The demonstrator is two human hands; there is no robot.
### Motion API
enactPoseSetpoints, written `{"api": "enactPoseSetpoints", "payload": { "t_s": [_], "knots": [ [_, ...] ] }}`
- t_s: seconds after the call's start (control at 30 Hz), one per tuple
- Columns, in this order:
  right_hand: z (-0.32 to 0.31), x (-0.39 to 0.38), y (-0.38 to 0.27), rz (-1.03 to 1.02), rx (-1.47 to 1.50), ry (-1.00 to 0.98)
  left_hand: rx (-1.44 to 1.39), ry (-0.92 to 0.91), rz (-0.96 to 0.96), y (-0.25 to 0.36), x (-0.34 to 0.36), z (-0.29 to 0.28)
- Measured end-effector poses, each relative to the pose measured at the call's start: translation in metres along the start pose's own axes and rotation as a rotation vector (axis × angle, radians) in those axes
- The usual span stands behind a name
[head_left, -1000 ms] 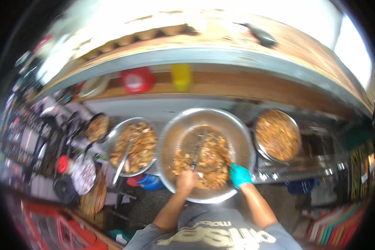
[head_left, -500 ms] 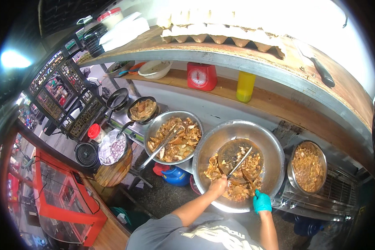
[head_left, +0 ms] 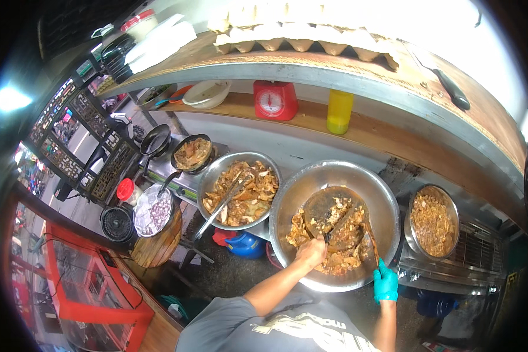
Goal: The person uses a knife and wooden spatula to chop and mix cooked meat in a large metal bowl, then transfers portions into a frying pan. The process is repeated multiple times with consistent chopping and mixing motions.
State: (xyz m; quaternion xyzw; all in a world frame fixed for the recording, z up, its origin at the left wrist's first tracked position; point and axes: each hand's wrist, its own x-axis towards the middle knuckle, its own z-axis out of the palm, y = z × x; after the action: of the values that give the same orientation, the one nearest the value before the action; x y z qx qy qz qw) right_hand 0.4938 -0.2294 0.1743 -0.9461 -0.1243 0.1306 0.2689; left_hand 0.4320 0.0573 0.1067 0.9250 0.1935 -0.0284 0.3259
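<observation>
In a large steel basin [head_left: 387, 193], chopped browned meat [head_left: 340, 262] lies on and around a dark round board [head_left: 317, 202]. My bare left hand [head_left: 311, 252] is closed around the handle of a knife [head_left: 336, 227], its blade reaching over the board and hard to make out among the meat. My right hand [head_left: 385, 283], in a teal glove, grips a long brown wooden-looking stick [head_left: 372, 242] at the basin's right side. The stick's upper end leans beside the meat; its exact kind cannot be told.
Left of the basin stands a steel bowl [head_left: 202, 193] of meat pieces with tongs [head_left: 217, 214]. A smaller steel pan [head_left: 410, 239] of chopped meat sits right. Above runs a shelf [head_left: 199, 64] with egg trays [head_left: 299, 38] and another knife [head_left: 452, 89]; a red scale [head_left: 284, 100] stands below it.
My right hand has moved right and slightly up with the stick, which now stands at the board's right edge. The knife blade has turned and its bright side no longer shows.
</observation>
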Motion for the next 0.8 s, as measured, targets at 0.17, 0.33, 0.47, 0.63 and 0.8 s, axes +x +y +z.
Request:
{"api": "enactPoseSetpoints", "payload": {
  "t_s": [0.17,0.33,0.47,0.63,0.8],
  "knots": [
    [-0.005,-0.007,0.009,-0.126,0.074,0.099,-0.025,0.011,0.119,0.002,-0.006,0.004],
    [-0.012,-0.014,0.029,-0.148,0.047,0.083,0.098,0.075,-0.076,0.005,-0.001,0.017],
    [-0.026,-0.022,0.041,-0.047,0.045,0.061,0.057,0.172,-0.062,0.023,-0.013,0.025],
    [-0.032,-0.030,0.061,-0.133,0.050,0.105,0.105,0.150,-0.049,0.034,-0.020,0.027],
    [-0.021,-0.025,0.078,-0.042,0.163,0.095,-0.019,0.132,-0.127,0.035,-0.019,0.040]
  ]
}}
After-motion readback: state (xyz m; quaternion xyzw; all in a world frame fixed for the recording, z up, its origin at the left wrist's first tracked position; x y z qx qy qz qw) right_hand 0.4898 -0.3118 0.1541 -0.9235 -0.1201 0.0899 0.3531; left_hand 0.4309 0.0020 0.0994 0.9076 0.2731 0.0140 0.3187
